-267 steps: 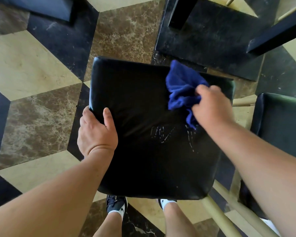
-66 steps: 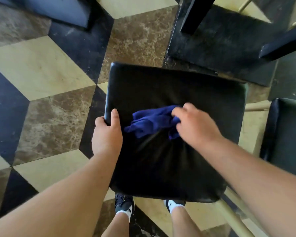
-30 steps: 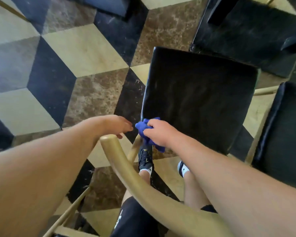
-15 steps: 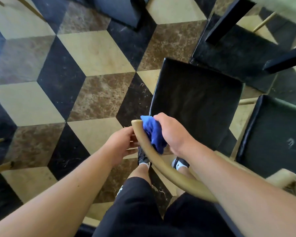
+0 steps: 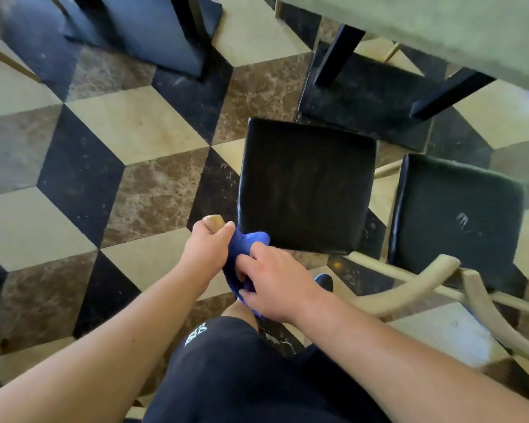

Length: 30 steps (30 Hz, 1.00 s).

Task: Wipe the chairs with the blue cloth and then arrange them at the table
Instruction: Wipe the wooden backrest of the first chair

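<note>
Now that the black padded seat [image 5: 306,184] is wiped (backrest next), both hands hold the blue cloth [image 5: 247,241]: left hand [image 5: 206,248] gripping the wooden rail, right hand [image 5: 275,283] pinching.

Two chairs stand side by side on the floor [image 5: 135,123]: one chair [image 5: 306,187] ahead of the person, another chair [image 5: 455,209] to its right, the table [image 5: 440,29] beyond them.
</note>
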Available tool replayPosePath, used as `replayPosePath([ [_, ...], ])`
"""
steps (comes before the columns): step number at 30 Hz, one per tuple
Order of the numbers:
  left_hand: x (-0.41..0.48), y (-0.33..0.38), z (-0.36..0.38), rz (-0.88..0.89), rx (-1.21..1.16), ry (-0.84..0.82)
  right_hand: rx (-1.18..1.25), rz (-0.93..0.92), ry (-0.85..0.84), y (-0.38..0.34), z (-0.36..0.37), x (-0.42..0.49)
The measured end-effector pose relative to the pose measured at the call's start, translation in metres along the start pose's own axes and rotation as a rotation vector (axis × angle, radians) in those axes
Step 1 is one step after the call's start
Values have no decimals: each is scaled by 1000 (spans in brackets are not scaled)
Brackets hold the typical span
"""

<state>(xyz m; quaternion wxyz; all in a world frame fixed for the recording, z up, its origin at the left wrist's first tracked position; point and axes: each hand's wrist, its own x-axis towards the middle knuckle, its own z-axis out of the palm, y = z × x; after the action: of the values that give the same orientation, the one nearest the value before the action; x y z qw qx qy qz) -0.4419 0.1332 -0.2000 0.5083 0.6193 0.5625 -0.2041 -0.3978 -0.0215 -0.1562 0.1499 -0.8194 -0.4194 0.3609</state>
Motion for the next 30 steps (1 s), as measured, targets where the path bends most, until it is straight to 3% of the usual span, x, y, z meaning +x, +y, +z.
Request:
replayPosePath([
  [3, -11, -7, 12, 215, 284, 174, -29, -17, 15, 15, 3, -31],
  [7, -27, -18, 32, 660, 947, 268, -69, -34, 36, 45, 3, -79],
  [10, -47, -14, 67, 717, 1223, 146, -129, -21, 50, 74, -1, -119],
  [13, -76, -13, 117, 844, 1477, -204, -212, 27, 24, 111, -8, -157],
  [15, -92, -12, 153, 843, 1480, -366, -241, 91, 15, 140, -16, -180],
  [20, -122, -13, 225, 658, 1252, -363, -265, 307, 50, 214, -48, -226],
  [25, -122, -6, 254, 619, 1224, -327, -71, 508, 300, 264, -63, -241],
  [30, -124, 5, 278, 644, 1153, -349, 43, 494, 455, 275, -73, -219],
])
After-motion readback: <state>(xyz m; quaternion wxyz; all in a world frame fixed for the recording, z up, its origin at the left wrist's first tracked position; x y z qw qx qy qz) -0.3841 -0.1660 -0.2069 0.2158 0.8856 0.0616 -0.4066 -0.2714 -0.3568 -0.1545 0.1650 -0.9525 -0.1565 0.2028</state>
